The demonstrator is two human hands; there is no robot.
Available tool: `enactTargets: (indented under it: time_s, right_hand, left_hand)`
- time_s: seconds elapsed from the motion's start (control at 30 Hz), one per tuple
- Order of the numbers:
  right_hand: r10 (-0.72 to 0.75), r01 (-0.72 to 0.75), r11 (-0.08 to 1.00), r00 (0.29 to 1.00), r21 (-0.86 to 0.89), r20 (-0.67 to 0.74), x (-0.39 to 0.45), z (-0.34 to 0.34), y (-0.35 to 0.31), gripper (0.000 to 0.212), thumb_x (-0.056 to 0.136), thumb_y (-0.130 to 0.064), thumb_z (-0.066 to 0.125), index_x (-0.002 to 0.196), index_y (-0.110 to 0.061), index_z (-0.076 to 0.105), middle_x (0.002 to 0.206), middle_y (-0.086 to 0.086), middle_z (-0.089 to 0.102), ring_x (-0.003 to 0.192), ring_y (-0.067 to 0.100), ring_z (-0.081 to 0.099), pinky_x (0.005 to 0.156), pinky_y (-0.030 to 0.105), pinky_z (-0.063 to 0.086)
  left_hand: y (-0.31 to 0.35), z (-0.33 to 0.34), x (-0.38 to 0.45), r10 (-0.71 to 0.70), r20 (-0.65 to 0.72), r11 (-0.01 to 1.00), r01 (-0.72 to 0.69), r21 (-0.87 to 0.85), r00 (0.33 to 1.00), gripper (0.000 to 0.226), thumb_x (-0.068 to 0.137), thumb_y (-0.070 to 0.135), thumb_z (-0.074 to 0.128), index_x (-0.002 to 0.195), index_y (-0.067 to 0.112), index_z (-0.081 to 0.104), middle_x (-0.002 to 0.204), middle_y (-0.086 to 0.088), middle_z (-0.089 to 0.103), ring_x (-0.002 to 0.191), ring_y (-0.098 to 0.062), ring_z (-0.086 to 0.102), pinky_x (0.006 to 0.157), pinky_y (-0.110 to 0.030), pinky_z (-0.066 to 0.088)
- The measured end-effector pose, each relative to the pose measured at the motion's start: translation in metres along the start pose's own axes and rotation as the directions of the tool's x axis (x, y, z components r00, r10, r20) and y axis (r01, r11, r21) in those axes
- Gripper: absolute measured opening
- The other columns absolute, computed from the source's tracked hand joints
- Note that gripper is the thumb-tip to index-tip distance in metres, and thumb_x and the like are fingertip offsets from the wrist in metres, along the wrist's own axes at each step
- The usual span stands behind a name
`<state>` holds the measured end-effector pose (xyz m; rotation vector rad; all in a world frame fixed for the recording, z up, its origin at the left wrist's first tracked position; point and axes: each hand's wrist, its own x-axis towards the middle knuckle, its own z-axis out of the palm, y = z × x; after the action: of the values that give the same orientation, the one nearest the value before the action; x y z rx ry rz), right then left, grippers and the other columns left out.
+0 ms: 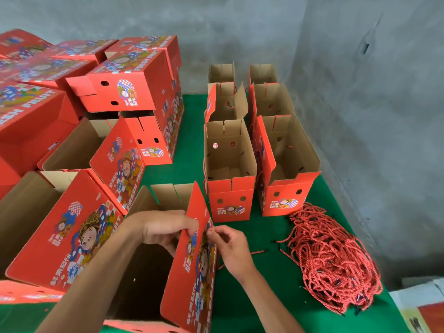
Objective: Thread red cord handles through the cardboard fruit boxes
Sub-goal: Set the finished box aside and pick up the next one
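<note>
An open red fruit box stands in front of me on the green table. My left hand reaches inside it and grips the top of its right wall. My right hand is outside that wall and pinches the end of a red cord against it near the top; the cord trails off to the right over the table. A big pile of red cords lies at the right.
Two rows of open boxes stand upright at the back right on the green table. Stacked and open boxes crowd the left side. A grey wall closes the back and right.
</note>
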<state>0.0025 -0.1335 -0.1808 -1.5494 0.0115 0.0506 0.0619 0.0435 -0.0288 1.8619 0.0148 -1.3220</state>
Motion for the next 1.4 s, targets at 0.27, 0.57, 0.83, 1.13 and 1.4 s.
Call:
enactTargets:
  time_s: [0.27, 0.57, 0.83, 1.13, 1.4]
  right_hand:
    - [-0.023, 0.047, 0.941, 0.997, -0.335, 0.077, 0.013, -0.017, -0.007, 0.023, 0.101, -0.038, 0.063, 0.086, -0.026, 0.075, 0.081, -0.012, 0.074, 0.074, 0.001, 0.066, 0.068, 0.017, 0.05]
    - [0.065, -0.043, 0.97, 0.994, -0.238, 0.084, 0.011, -0.02, -0.005, 0.023, 0.1, -0.03, 0.068, 0.085, -0.016, 0.078, 0.077, -0.001, 0.074, 0.069, 0.005, 0.066, 0.071, 0.028, 0.056]
    - [0.079, -0.046, 0.931, 0.994, -0.361, 0.077, 0.006, -0.013, -0.006, 0.025, 0.104, -0.036, 0.061, 0.092, -0.02, 0.077, 0.086, -0.01, 0.074, 0.08, 0.005, 0.068, 0.069, 0.018, 0.051]
    - [0.271, -0.252, 0.897, 0.963, -0.363, 0.002, 0.01, -0.009, -0.015, 0.055, 0.094, -0.07, 0.053, 0.084, -0.019, 0.07, 0.077, -0.009, 0.071, 0.062, -0.006, 0.059, 0.062, 0.023, 0.046]
    - [0.219, -0.223, 0.972, 0.974, 0.072, 0.059, 0.002, -0.019, -0.035, 0.048, 0.104, -0.042, 0.059, 0.087, 0.002, 0.069, 0.087, 0.01, 0.078, 0.087, 0.026, 0.077, 0.086, 0.029, 0.058]
  left_hand:
    - [-0.012, 0.002, 0.011, 0.147, -0.035, 0.982, -0.15, -0.113, 0.989, 0.052, 0.078, 0.042, 0.069, 0.121, 0.014, 0.067, 0.12, -0.012, 0.073, 0.11, -0.026, 0.071, 0.088, -0.035, 0.06]
    - [-0.014, 0.008, 0.03, 0.056, -0.091, 0.963, -0.078, -0.259, 0.994, 0.075, 0.096, 0.073, 0.036, 0.129, 0.011, 0.064, 0.122, -0.016, 0.071, 0.115, -0.03, 0.069, 0.092, -0.046, 0.058]
    - [-0.015, 0.033, 0.042, 0.202, -0.386, 0.953, -0.09, 0.289, 0.9, 0.028, 0.095, 0.019, 0.069, 0.116, 0.0, 0.064, 0.11, -0.014, 0.072, 0.102, -0.024, 0.071, 0.094, -0.042, 0.058]
    - [-0.017, 0.035, 0.047, 0.081, -0.455, 0.997, -0.067, 0.048, 0.887, 0.02, 0.098, 0.025, 0.063, 0.085, 0.009, 0.063, 0.068, 0.0, 0.072, 0.052, -0.008, 0.07, 0.044, -0.015, 0.048]
    - [-0.014, 0.027, 0.034, 0.017, -0.441, 0.985, -0.09, -0.146, 0.897, 0.03, 0.104, 0.024, 0.056, 0.114, -0.004, 0.059, 0.083, -0.013, 0.075, 0.069, -0.021, 0.075, 0.051, -0.026, 0.057]
